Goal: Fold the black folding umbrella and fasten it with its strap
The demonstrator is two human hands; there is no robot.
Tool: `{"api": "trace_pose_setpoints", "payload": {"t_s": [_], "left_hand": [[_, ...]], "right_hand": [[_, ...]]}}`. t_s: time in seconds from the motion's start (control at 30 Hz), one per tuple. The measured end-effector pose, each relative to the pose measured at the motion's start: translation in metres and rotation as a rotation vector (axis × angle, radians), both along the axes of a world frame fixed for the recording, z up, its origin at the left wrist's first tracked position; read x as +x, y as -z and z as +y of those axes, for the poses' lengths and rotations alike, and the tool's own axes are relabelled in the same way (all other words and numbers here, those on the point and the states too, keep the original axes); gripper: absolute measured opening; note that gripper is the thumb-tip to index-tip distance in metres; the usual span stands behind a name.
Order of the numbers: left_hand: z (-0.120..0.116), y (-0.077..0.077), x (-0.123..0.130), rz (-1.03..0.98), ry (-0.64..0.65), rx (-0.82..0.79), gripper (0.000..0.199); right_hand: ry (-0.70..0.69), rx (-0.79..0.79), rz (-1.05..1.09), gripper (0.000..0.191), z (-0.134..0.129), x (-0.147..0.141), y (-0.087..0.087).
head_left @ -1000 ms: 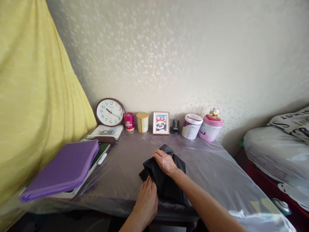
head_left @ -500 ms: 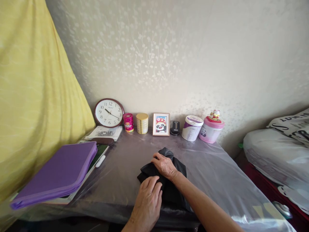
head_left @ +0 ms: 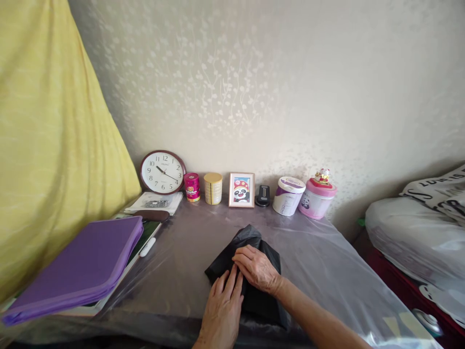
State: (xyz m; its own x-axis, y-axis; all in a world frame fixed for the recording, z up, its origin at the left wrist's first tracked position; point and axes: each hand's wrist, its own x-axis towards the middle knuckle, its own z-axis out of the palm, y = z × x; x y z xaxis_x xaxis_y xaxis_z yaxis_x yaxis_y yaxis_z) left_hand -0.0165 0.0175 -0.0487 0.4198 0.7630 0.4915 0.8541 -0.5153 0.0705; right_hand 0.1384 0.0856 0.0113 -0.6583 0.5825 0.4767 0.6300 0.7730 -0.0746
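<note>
A crumpled, partly folded black cloth or bag (head_left: 263, 303) lies near the front edge of the table, under both hands. My left hand (head_left: 223, 305) rests on its left part, palm down, with the fingers stretched forward and slightly apart. My right hand (head_left: 256, 267) is on the middle of the black material, its fingers bent and pressed together, with the fingertips touching near my left fingertips. What the right fingertips hold, if anything, is hidden.
Along the wall stand a clock (head_left: 163, 172), a pink tin (head_left: 192, 187), a yellow-lidded can (head_left: 212, 189), a picture frame (head_left: 241, 190), a black device (head_left: 263, 195) and two tubs (head_left: 288, 196). A purple folder (head_left: 80, 264) lies left. Wrapped bedding (head_left: 417, 242) is at right.
My right hand has moved slightly down and right, closer to my left fingertips. My left hand now lies flatter, fingers stretched forward. The black material's left side looks more spread out.
</note>
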Motion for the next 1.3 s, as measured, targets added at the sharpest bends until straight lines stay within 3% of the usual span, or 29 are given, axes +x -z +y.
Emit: {"api": "trace_pose_setpoints", "payload": {"t_s": [0.17, 0.43, 0.53, 0.63, 0.8, 0.87, 1.0, 1.17, 1.3], "left_hand": [[0.001, -0.003, -0.003, 0.009, 0.002, -0.003, 0.048], [0.002, 0.001, -0.005, -0.028, 0.027, -0.060, 0.050], [0.000, 0.001, -0.004, -0.050, 0.026, -0.111, 0.051], [-0.002, 0.001, -0.004, -0.071, 0.014, -0.146, 0.050], [-0.002, 0.000, -0.002, -0.095, -0.012, -0.190, 0.049], [-0.003, -0.002, -0.002, -0.103, -0.007, -0.213, 0.048], [-0.006, -0.009, -0.007, -0.129, 0.045, -0.287, 0.056], [-0.011, -0.018, -0.015, -0.144, 0.118, -0.394, 0.076], [-0.011, -0.020, -0.016, -0.167, 0.109, -0.420, 0.081]], "right_hand": [[0.074, -0.003, 0.021, 0.025, 0.006, 0.015, 0.009], [0.244, -0.129, 0.047, 0.031, 0.065, 0.025, 0.017], [0.390, -0.181, 0.073, 0.032, 0.075, 0.033, 0.015], [0.453, -0.114, 0.109, 0.030, 0.066, 0.038, 0.008], [0.103, -0.086, 0.029, 0.027, 0.037, 0.032, 0.003], [0.150, -0.081, 0.000, 0.027, 0.034, 0.034, 0.005], [0.404, -0.071, 0.014, 0.028, 0.035, 0.060, 0.006], [0.460, -0.134, -0.024, 0.030, 0.011, 0.104, 0.005], [0.482, -0.177, -0.080, 0.035, -0.013, 0.126, 0.010]]}}
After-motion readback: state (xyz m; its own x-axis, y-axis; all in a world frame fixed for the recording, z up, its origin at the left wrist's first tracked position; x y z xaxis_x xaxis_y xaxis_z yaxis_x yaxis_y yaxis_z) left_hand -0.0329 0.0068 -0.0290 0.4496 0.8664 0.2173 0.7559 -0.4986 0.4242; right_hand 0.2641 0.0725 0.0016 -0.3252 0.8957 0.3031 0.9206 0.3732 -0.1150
